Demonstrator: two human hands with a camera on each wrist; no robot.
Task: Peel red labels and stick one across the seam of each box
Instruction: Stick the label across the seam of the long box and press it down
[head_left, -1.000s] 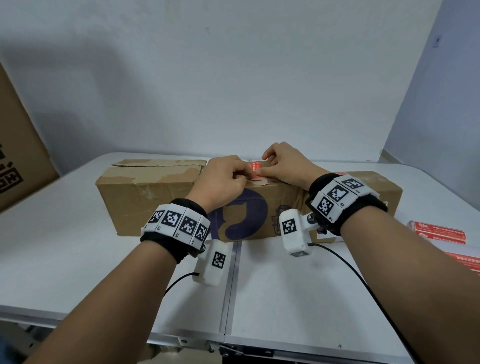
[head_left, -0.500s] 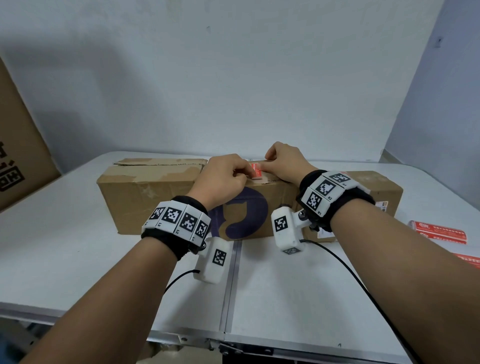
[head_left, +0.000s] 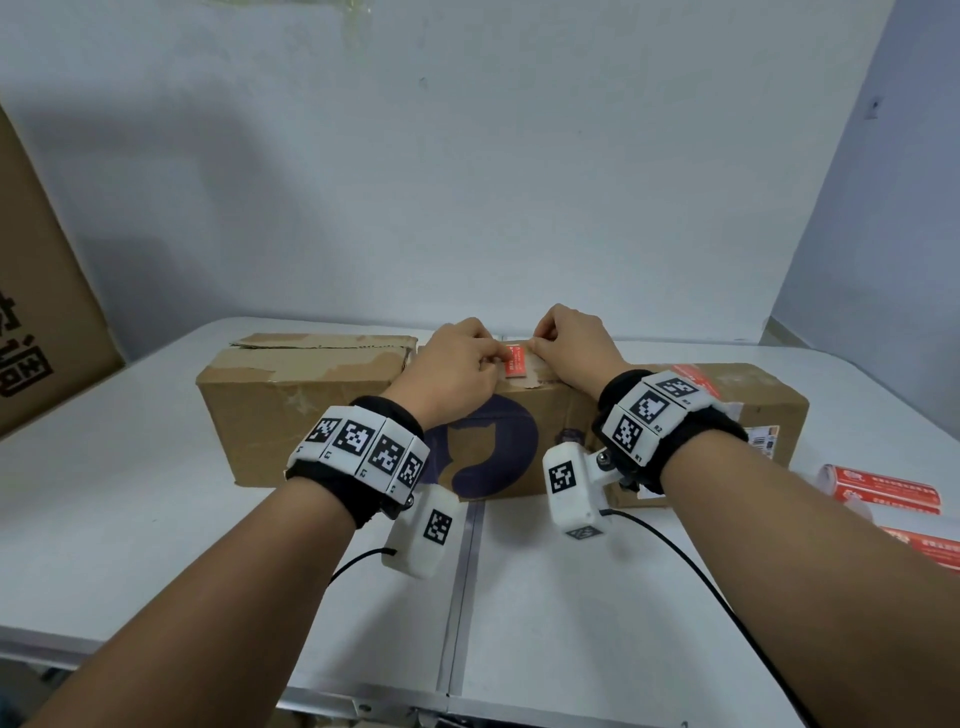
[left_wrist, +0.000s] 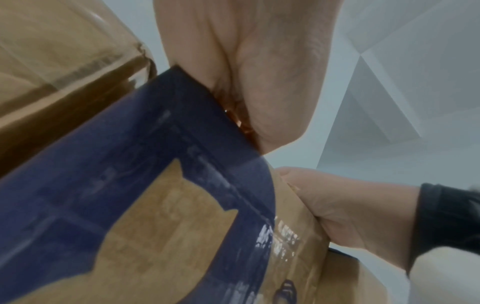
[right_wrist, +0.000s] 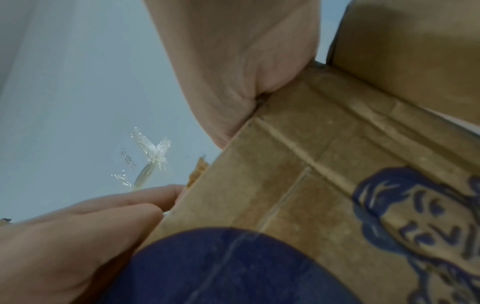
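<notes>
Three brown boxes stand in a row on the white table (head_left: 156, 519): a left box (head_left: 291, 400), a middle box (head_left: 524, 447) with a blue print, and a right box (head_left: 758, 410). A red label (head_left: 516, 362) lies on top of the middle box. My left hand (head_left: 457, 366) pinches its left edge with curled fingers. My right hand (head_left: 566, 348) pinches its far right corner. The wrist views show only the heel of each palm resting on the printed box (left_wrist: 130, 185) (right_wrist: 337, 164); the fingertips and label are hidden there. A red strip (head_left: 688, 372) shows on the right box's top.
Red label strips (head_left: 878, 491) (head_left: 924, 545) lie on the table at the right. A large carton (head_left: 41, 312) leans at the far left. A wall stands close behind the boxes. Cables trail from both wrist cameras over the near table.
The label, held up between the fingertips before, now lies lower and flatter on the middle box's top. Both hands stay at its two ends; the right wrist has shifted slightly.
</notes>
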